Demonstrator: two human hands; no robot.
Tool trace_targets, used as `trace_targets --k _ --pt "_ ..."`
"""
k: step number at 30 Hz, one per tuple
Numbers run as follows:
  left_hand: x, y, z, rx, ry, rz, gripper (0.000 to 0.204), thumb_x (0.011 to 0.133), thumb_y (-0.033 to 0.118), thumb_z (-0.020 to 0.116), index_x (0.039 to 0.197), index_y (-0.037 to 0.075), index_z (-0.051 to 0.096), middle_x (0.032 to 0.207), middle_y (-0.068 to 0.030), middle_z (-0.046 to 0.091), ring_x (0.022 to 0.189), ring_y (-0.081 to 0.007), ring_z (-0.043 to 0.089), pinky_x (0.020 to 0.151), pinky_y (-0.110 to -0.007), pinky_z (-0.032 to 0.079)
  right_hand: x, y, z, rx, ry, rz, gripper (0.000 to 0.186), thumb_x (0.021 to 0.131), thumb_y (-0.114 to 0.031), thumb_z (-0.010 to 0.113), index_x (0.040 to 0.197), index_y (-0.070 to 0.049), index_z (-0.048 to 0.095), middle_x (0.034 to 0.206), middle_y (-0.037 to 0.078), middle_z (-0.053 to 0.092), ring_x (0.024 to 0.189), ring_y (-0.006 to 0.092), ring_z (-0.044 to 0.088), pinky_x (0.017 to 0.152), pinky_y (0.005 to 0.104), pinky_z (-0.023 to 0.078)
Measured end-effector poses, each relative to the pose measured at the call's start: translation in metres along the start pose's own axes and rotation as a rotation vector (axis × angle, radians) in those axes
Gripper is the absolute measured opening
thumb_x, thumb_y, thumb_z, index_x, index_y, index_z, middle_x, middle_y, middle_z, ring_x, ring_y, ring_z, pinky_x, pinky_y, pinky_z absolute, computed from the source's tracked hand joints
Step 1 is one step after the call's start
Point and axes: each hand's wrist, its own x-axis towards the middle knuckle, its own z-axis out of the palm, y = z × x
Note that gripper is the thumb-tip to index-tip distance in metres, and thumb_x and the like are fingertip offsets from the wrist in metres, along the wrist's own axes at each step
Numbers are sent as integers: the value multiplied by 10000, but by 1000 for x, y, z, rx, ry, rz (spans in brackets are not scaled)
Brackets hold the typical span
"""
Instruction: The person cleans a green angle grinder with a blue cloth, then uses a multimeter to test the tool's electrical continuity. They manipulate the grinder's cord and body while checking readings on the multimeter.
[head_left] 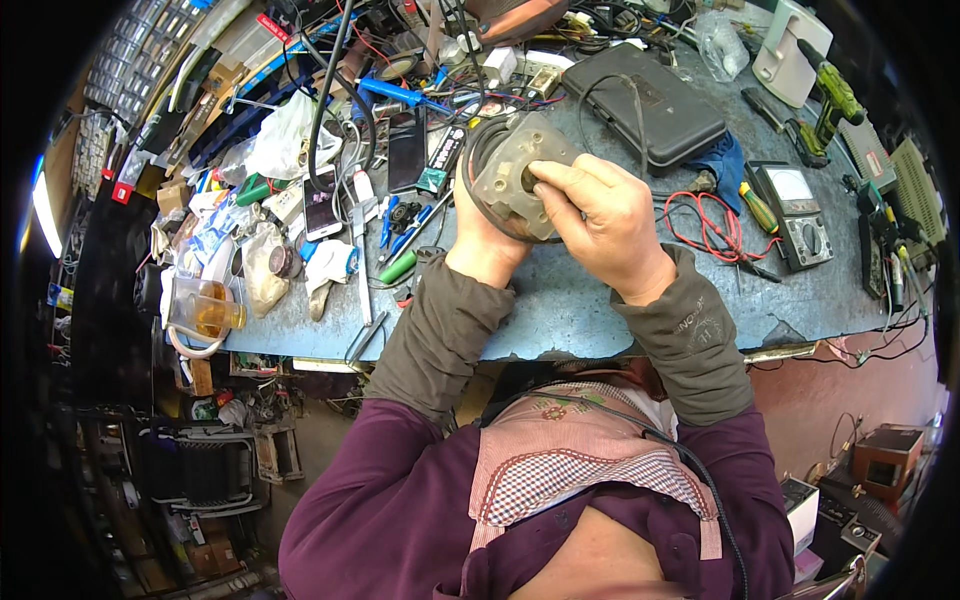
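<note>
A cloudy grey plastic cord reel [513, 168], with dark cable wound round its edge, is held up above the front of the blue workbench [600, 315]. My left hand [484, 235] grips it from the left and below; the reel hides most of those fingers. Over its right side, my right hand [607, 218] is closed, thumb and forefinger pinched together at a round dark opening in the plastic. Whether anything small sits between those fingertips cannot be made out.
To the right lie red test leads [712, 238], a screwdriver [759, 208], an analog multimeter [797, 215] and a green drill [838, 98]. A black case [648, 108] lies behind. Leftward are a phone [321, 208], a caliper [361, 250] and a cup of amber liquid [208, 308].
</note>
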Motion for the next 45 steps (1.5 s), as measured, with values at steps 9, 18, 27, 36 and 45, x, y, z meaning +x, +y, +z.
trace_targets --k 9,18,27,36,45 --pt "0 14 3 -1117 93 -453 464 1175 442 419 1309 100 702 1255 -96 770 1132 -272 740 1001 -429 617 -3 0 5 -57 30 5 160 928 -92 836 1059 -50 755 911 120 744 816 353 729 724 445 587" --pt "-2 5 -2 -1044 -13 -360 364 1178 302 442 1392 88 645 1298 -98 744 1185 -241 721 1041 -402 602 -3 0 6 -23 70 -4 203 896 -55 870 1079 -27 787 845 125 719 719 327 697 648 414 549" --pt "-3 9 -3 -1225 26 -438 377 1177 323 442 1377 96 667 1299 -99 752 1171 -268 730 1043 -414 604 0 1 -1 42 -16 40 203 910 -42 832 1110 -46 801 896 130 760 793 350 741 697 423 587" --pt "-1 10 -3 -1198 45 -460 392 1182 334 433 1377 96 676 1296 -96 761 1170 -271 734 1045 -427 610 -2 1 6 -11 34 33 140 927 -75 836 1047 -53 768 901 128 763 811 354 750 728 435 597" --pt "4 17 2 -1194 100 -466 453 1175 420 423 1313 93 705 1250 -99 781 1126 -273 753 1011 -423 620 -4 -2 10 -73 65 22 139 921 -92 849 1017 -51 758 878 111 754 794 334 744 708 429 586"
